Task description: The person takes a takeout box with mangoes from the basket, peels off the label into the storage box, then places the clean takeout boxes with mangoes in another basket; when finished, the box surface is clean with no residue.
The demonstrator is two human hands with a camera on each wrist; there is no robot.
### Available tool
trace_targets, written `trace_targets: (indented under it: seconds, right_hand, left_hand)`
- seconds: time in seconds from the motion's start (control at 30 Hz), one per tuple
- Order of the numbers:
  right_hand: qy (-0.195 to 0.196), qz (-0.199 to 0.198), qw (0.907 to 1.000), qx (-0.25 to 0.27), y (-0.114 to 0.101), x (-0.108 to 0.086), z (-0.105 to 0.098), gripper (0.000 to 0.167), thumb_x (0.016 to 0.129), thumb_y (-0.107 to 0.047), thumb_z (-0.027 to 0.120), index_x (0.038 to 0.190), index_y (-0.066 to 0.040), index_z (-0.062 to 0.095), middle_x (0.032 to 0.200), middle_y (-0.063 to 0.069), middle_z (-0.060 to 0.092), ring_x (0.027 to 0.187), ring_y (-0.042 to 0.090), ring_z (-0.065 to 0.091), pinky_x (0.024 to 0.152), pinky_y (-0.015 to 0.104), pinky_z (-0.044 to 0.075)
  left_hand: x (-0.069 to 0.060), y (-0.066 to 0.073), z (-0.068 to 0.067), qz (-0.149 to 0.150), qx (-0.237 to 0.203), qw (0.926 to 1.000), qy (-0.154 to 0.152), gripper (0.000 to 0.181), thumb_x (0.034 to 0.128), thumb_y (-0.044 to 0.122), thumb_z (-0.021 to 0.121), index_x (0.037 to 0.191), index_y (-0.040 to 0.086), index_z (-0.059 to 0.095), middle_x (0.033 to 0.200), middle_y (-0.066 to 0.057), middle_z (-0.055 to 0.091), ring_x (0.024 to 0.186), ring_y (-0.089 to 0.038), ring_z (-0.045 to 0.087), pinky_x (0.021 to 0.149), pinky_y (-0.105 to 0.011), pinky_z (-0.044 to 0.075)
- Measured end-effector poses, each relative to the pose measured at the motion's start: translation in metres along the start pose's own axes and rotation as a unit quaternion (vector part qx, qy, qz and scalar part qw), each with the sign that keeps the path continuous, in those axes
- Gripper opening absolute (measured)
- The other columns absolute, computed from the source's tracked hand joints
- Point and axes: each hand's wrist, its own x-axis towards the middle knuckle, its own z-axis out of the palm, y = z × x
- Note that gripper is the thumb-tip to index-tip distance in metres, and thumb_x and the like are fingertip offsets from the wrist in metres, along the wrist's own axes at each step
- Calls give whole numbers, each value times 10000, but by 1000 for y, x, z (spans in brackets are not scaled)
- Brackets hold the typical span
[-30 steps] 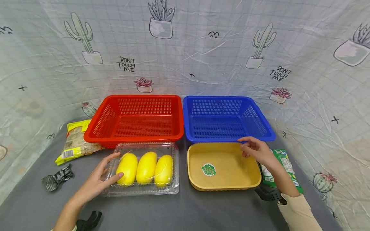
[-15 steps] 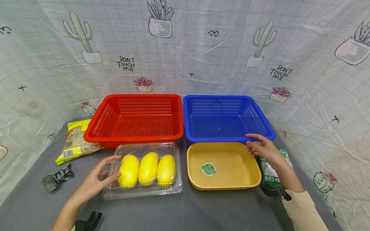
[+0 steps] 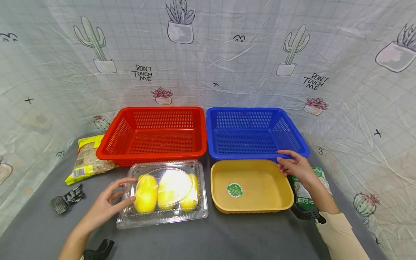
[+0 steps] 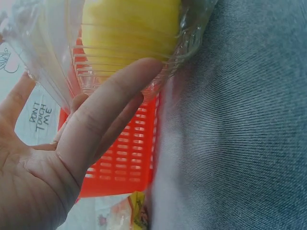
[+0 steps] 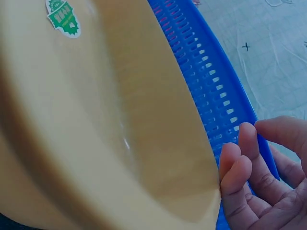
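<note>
And here's the left hand (image 3: 105,200), fingers relaxed and thumb held apart from them, up against the left end of a clear lidded container (image 3: 169,217), with nothing gripped; over on the other side the right hand (image 3: 297,169) hangs loosely bent, its index finger reaching out past the rest, at the far right corner of a tan basin (image 3: 260,187); it holds nothing that I can see, and whether those fingertips actually brush the rim I can't tell; the container sits on the grey tabletop (image 3: 195,238), turned at a slight angle, just in front of the red basket (image 3: 162,141); three yellow oblong pieces (image 3: 145,195) lie side by side under its lid, a bright glare washing over the middle one; the basin rests to its right, a green and white sticker (image 3: 234,190) on its floor, with the blue basket (image 3: 247,141) right behind; out on the left there's a yellow-edged bag (image 3: 89,160) beside the red basket, and nearer the person a small black bundle (image 3: 68,198); on the right, a green packet (image 3: 303,200) peeks out from behind the forearm; cactus-printed cloth (image 3: 227,65) hangs behind it all
</note>
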Motion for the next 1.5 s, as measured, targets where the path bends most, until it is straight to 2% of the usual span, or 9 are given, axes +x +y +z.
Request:
trace_targets:
  seconds: [0.13, 0.3, 0.43, 0.57, 0.67, 0.87, 1.03, 1.17, 1.5]
  right_hand:
    - [30, -32, 10000, -21, 1, 0, 0, 545, 974, -192, 612, 1394, 68, 382, 794, 4, 698, 643, 124, 643, 586, 241, 557]
    - [47, -91, 9999, -132, 1, 0, -1, 565, 979, -205, 605, 1405, 79, 367, 793, 5, 695, 643, 125, 643, 585, 248, 558]
    - [57, -95, 9998, -191, 2, 1, -1, 562, 978, -216, 608, 1400, 72, 376, 794, 12, 692, 644, 133, 644, 585, 253, 560]
    - [50, -78, 9997, -223, 2, 2, 0, 553, 978, -225, 608, 1395, 61, 385, 799, 9, 692, 650, 137, 645, 589, 257, 560]
    - [58, -81, 9996, -256, 2, 1, 0, 555, 980, -229, 605, 1400, 57, 383, 799, 4, 690, 651, 136, 642, 588, 258, 557]
    - [89, -156, 9990, -401, 4, 0, 0, 540, 985, -243, 596, 1398, 41, 396, 795, 4, 687, 648, 144, 628, 574, 269, 540]
    - [97, -167, 9990, -410, 5, 0, 1, 534, 987, -247, 592, 1392, 43, 400, 787, 4, 688, 641, 140, 630, 574, 271, 543]
    - [118, -173, 9990, -401, 5, 0, 1, 531, 989, -242, 589, 1392, 48, 401, 780, -4, 687, 637, 131, 631, 571, 267, 543]
    - [130, -239, 9989, -369, 6, 1, 1, 516, 986, -240, 595, 1373, 47, 413, 777, -2, 685, 640, 138, 633, 568, 264, 543]
  left_hand:
    - [-1, 1, -1, 113, -42, 9999, -20, 509, 904, 69, 684, 1378, 120, 507, 1356, 71, 443, 1172, -11, 417, 903, -113, 413]
    - [-4, 3, -2, 300, -95, 9995, 13, 525, 880, 16, 695, 1366, 102, 517, 1335, 54, 476, 1140, -62, 505, 899, -141, 442]
    - [-8, 6, -2, 499, -336, 9981, 95, 550, 843, -52, 704, 1350, 52, 521, 1292, 72, 483, 1092, -45, 535, 765, -251, 563]
    - [-12, 11, -2, 658, -597, 9957, 258, 577, 803, -124, 704, 1335, -1, 517, 1243, 45, 474, 1087, -48, 522, 604, -349, 595]
    - [-14, 15, -3, 776, -805, 9932, 307, 588, 790, -169, 685, 1332, -30, 502, 1253, 27, 471, 1080, -84, 526, 587, -349, 593]
    - [-14, 22, -5, 1135, -1185, 9863, 184, 586, 775, -228, 649, 1314, -61, 488, 1288, -16, 474, 1109, -112, 526, 567, -346, 592]
    - [-12, 28, -4, 1151, -1010, 9881, 146, 580, 778, -207, 663, 1310, -28, 518, 1286, -18, 478, 1169, -92, 496, 599, -336, 596]
    - [-6, 34, -5, 1147, -866, 9896, 83, 553, 785, -188, 669, 1298, -50, 513, 1275, -3, 483, 1175, -86, 489, 630, -314, 597]
    - [11, 48, -9, 1247, -903, 9880, -78, 553, 802, -185, 656, 1310, -31, 504, 1285, 11, 488, 1168, -72, 505, 617, -318, 594]
